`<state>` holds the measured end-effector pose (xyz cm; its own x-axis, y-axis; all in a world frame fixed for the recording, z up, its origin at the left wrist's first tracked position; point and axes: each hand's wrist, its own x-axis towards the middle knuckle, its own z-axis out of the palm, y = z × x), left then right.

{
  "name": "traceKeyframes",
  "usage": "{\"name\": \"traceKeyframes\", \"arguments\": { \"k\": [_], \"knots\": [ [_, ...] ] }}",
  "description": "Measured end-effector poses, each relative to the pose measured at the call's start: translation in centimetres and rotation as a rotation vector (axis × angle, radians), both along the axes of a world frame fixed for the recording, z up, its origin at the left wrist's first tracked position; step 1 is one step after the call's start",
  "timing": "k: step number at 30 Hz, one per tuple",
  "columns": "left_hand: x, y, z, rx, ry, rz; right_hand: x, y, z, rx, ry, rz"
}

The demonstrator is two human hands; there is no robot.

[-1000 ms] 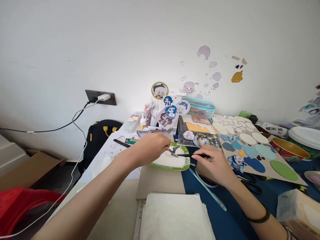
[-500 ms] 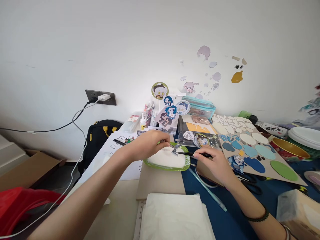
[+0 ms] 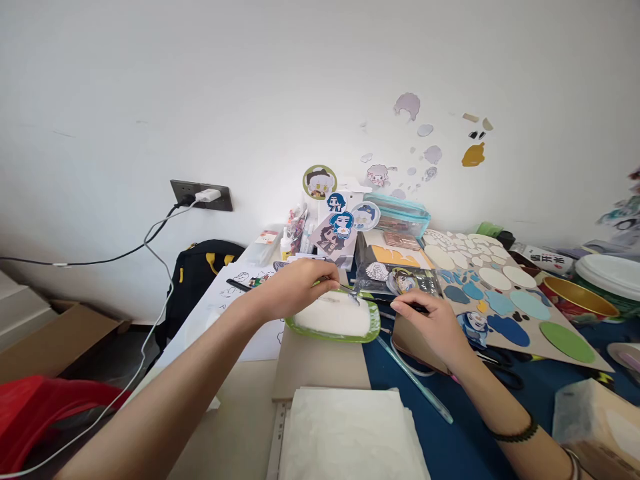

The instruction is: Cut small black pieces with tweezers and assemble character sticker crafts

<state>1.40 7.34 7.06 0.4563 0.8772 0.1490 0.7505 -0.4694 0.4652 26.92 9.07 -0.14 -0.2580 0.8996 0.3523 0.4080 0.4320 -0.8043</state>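
Note:
My left hand (image 3: pixel 300 288) is closed in a pinch on a thin metal tool (image 3: pixel 345 288) that looks like tweezers. My right hand (image 3: pixel 434 323) grips a slim black pen-like tool (image 3: pixel 383 300), its tip pointing left. The two tool tips meet near a small greyish piece (image 3: pixel 354 293), too small to make out clearly. Below them is a green-rimmed tray (image 3: pixel 334 338) with a white surface inside. My left hand hangs over the tray's left part. My right hand is to the right of its rim, above a brown phone-like slab (image 3: pixel 417 343).
A stack of white sheets (image 3: pixel 350 433) lies in front of the tray on a beige board (image 3: pixel 320 373). At right are a sheet of coloured cut-outs (image 3: pixel 500 300), scissors (image 3: pixel 503 370) and a translucent pen (image 3: pixel 417 380). A sticker-covered box (image 3: pixel 340 233) stands behind.
Both tool tips and the small piece have moved slightly up, toward the tray's far rim. My right hand has shifted a little to the right.

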Motion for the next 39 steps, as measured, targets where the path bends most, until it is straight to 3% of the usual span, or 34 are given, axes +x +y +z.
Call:
{"name": "traceKeyframes", "arguments": {
  "k": [19,39],
  "knots": [
    [0.7,-0.5,0.2,0.094,0.184,-0.046,-0.1,-0.1,0.2,0.047,-0.111,0.048],
    [0.3,-0.2,-0.2,0.067,0.161,-0.019,-0.1,0.2,-0.5,0.062,-0.126,0.073]
  ]
}}
